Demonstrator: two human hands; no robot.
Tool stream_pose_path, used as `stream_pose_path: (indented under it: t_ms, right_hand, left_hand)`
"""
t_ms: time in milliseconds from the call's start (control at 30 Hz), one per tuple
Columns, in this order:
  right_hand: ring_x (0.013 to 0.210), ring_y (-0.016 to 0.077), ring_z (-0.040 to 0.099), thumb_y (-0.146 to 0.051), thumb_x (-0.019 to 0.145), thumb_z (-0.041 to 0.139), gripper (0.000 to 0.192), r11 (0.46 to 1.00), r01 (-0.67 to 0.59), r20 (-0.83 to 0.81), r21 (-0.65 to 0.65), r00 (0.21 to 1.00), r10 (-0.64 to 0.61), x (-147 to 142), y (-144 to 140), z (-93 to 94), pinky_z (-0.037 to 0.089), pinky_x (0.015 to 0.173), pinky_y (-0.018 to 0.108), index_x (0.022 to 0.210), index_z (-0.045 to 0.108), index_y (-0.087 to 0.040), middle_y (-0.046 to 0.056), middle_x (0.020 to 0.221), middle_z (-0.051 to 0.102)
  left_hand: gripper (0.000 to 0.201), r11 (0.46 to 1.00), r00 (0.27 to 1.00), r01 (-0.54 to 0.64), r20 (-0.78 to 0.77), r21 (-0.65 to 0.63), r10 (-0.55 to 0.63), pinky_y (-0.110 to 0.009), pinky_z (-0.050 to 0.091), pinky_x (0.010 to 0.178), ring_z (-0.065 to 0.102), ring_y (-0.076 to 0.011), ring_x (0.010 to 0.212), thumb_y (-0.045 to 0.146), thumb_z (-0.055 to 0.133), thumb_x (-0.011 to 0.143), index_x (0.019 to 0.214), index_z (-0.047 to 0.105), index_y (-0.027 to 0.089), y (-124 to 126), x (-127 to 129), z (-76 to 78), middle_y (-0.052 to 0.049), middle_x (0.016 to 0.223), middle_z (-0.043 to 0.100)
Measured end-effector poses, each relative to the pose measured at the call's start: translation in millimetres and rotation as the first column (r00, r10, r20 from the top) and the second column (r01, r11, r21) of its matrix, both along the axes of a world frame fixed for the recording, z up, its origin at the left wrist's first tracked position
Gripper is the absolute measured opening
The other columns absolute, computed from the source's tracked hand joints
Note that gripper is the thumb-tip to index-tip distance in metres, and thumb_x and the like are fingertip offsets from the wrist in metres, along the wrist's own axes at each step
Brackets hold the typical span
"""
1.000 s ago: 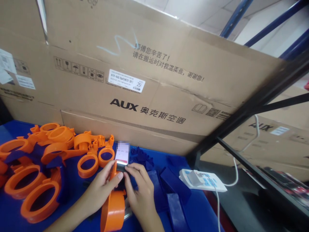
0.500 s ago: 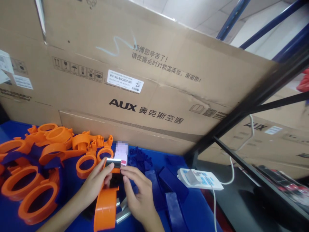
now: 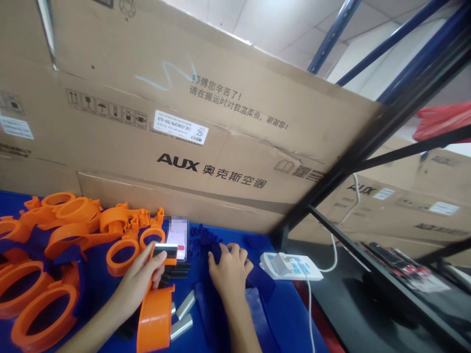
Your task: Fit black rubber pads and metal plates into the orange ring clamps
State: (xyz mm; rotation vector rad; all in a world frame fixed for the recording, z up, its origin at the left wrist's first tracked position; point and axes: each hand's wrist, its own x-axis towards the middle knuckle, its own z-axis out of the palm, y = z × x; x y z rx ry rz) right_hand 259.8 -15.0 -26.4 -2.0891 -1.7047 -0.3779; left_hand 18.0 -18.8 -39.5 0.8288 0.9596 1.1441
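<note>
1. We see our left hand (image 3: 142, 274) wrapped around an orange clamp (image 3: 156, 314). The fingers are closed on its top end, and the thumb presses near a small shiny metal piece (image 3: 164, 251) there.
2. The clamp's big round part hangs low, close to us, over the blue table (image 3: 294, 314).
3. Our right hand (image 3: 230, 267) is apart from the clamp. It rests on a pile of dark blue parts (image 3: 209, 238), with the fingers bent down on them. We cannot tell if it is gripping one or only touching.
4. More flat dark blue pieces (image 3: 259, 306) lie under and beside our right wrist.
5. Two small silver blocks (image 3: 182, 316) lie on the table between our arms, just beside the clamp.
6. A phone (image 3: 176, 239) stands behind the clamp's top end. Its screen is lit.
7. On the left lies a heap of orange rings (image 3: 47, 245), many of them, some on top of others.
8. To the right of our right hand lies a white power strip (image 3: 290, 266) with a white cord (image 3: 333, 252) going up and back.
9. Behind it all stands a big brown cardboard box (image 3: 221, 122) with black letters that say AUX.
10. A dark metal shelf frame (image 3: 368, 142) leans across the right side.
</note>
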Motion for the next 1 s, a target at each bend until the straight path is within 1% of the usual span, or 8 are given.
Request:
stream_pose_path:
  t_ms: [67,133,267,433,567,667,833,1000]
  right_hand:
    - [0.109,0.0397,0.053,-0.036,0.093,0.065,0.026,0.996,0.014,0.003,-0.089,1.0,-0.014,-2,2,-3.9,0.038,0.087,0.055,0.107,0.077,-0.02,0.021,0.113,0.068]
    - [0.107,0.0382,0.055,-0.034,0.093,0.064,0.022,0.991,0.009,-0.004,-0.133,1.0,-0.01,-3,5,-6.7,0.038,0.087,0.054,0.103,0.078,-0.02,0.02,0.11,0.07]
    - [0.105,0.036,0.059,-0.029,0.094,0.061,0.021,0.989,-0.02,-0.01,-0.144,1.0,0.019,-3,10,-7.6,0.038,0.086,0.051,0.102,0.078,-0.021,0.017,0.104,0.073]
    - [0.103,0.0323,0.058,-0.025,0.097,0.054,0.025,0.992,-0.027,-0.034,-0.122,0.999,0.023,0,11,-1.9,0.036,0.087,0.048,0.099,0.079,-0.023,0.013,0.105,0.076]
    - [0.105,0.0313,0.058,-0.024,0.1,0.052,0.028,0.993,-0.043,-0.064,-0.112,0.997,0.036,1,12,1.7,0.035,0.09,0.048,0.099,0.079,-0.025,0.011,0.108,0.076]
    - [0.108,0.031,0.058,-0.025,0.099,0.055,0.024,0.989,-0.071,-0.084,-0.132,0.995,0.06,2,12,1.3,0.035,0.092,0.048,0.097,0.079,-0.026,0.01,0.109,0.075]
    - [0.112,0.0323,0.056,-0.031,0.097,0.062,0.02,0.978,-0.124,-0.107,-0.169,0.988,0.107,-1,10,-2.0,0.035,0.092,0.047,0.103,0.079,-0.026,0.011,0.113,0.073]
    - [0.114,0.0321,0.055,-0.031,0.096,0.061,0.021,0.971,-0.164,-0.118,-0.175,0.982,0.145,-3,10,-4.7,0.033,0.093,0.048,0.109,0.078,-0.027,0.01,0.117,0.073]
  left_hand:
    - [0.038,1.0,1.0,0.017,0.001,0.009,-0.017,-0.026,0.042,0.054,0.047,-0.0135,0.051,0.053,0.073,0.086,0.106,0.058,0.025,-2,1,0.5,0.009,0.057,0.051]
    - [0.033,0.998,0.999,0.045,0.003,0.036,-0.046,-0.026,0.042,0.055,0.047,-0.0132,0.052,0.053,0.07,0.089,0.101,0.058,0.024,-3,2,0.5,0.009,0.057,0.051]
    - [0.031,0.995,0.997,0.078,0.003,0.058,-0.078,-0.026,0.041,0.055,0.046,-0.0131,0.051,0.052,0.071,0.088,0.09,0.056,0.024,-5,5,-1.8,0.008,0.058,0.053]
    - [0.035,0.997,0.997,0.067,0.029,0.035,-0.068,-0.027,0.042,0.055,0.048,-0.0145,0.052,0.052,0.071,0.087,0.104,0.058,0.024,-5,7,-2.5,0.008,0.058,0.055]
    - [0.029,0.991,0.995,0.096,0.03,0.089,-0.099,-0.026,0.04,0.054,0.047,-0.0131,0.051,0.049,0.068,0.091,0.086,0.053,0.025,-6,7,-0.4,0.007,0.058,0.054]
    - [0.03,0.99,0.994,0.104,0.018,0.1,-0.106,-0.026,0.041,0.054,0.046,-0.0128,0.05,0.049,0.067,0.093,0.083,0.051,0.025,-7,7,0.5,0.007,0.059,0.054]
    - [0.027,0.991,0.994,0.099,0.034,0.087,-0.102,-0.024,0.04,0.053,0.046,-0.0126,0.05,0.048,0.066,0.093,0.09,0.054,0.024,-8,8,3.2,0.008,0.057,0.052]
    - [0.03,0.994,0.995,0.088,0.042,0.07,-0.091,-0.022,0.039,0.05,0.046,-0.011,0.048,0.047,0.069,0.091,0.082,0.055,0.023,-9,10,4.8,0.007,0.057,0.056]
